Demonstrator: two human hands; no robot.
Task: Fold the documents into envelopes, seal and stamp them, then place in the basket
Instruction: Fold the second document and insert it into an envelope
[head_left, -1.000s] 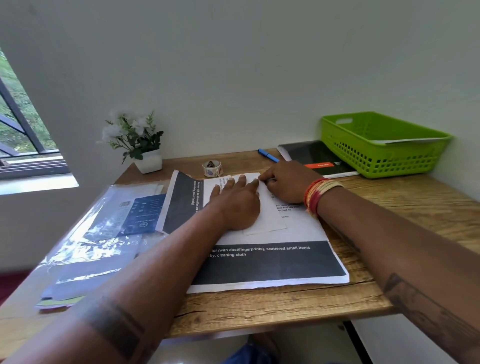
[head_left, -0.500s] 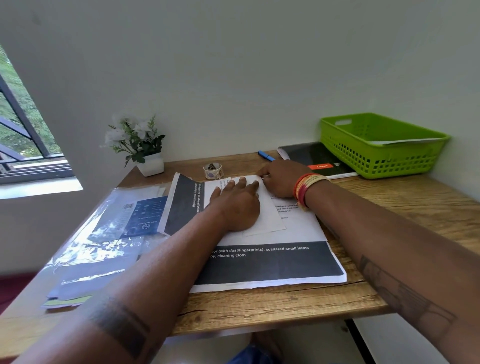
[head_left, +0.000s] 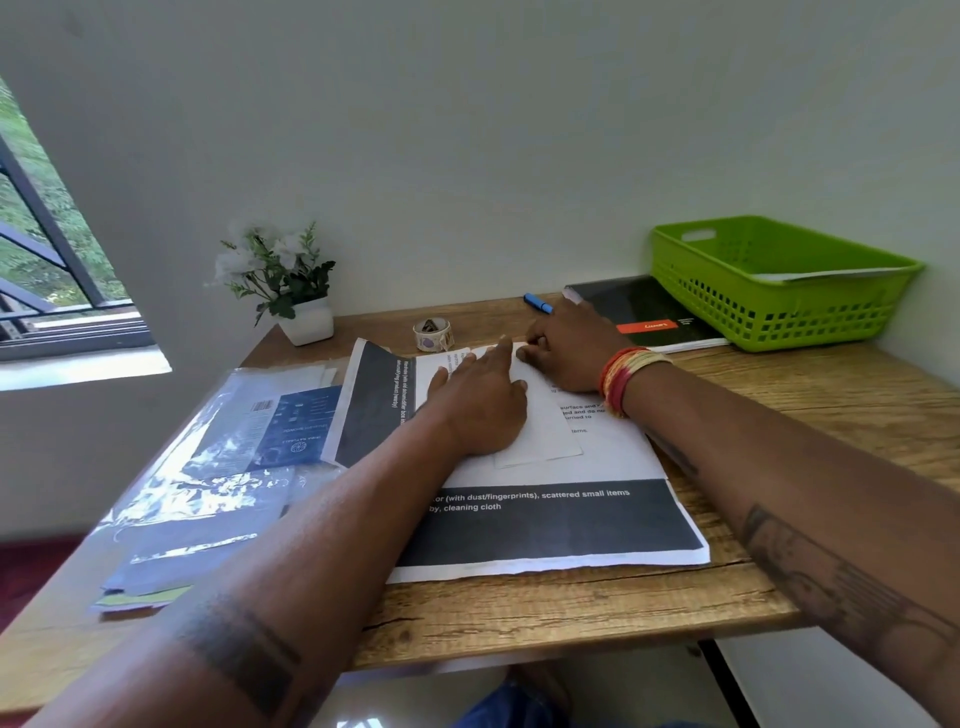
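2 hands flatten a white envelope (head_left: 540, 415) lying on a large printed sheet (head_left: 550, 525) on the worktop (head_left: 831, 395). Left hand (head_left: 480, 402) presses down, fingers straight and slightly spread; right hand (head_left: 571, 348) has fingers curled at its far edge. Beyond them lies a sticker roll (head_left: 432, 333); right of them, a green basket (head_left: 779, 291).

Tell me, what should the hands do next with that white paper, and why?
Probably run the right hand along the far edge of the envelope to press it shut. The left hand lies flat on it, pinning it to the big sheet, and the right fingers already sit at that edge. The sticker roll and basket come later.
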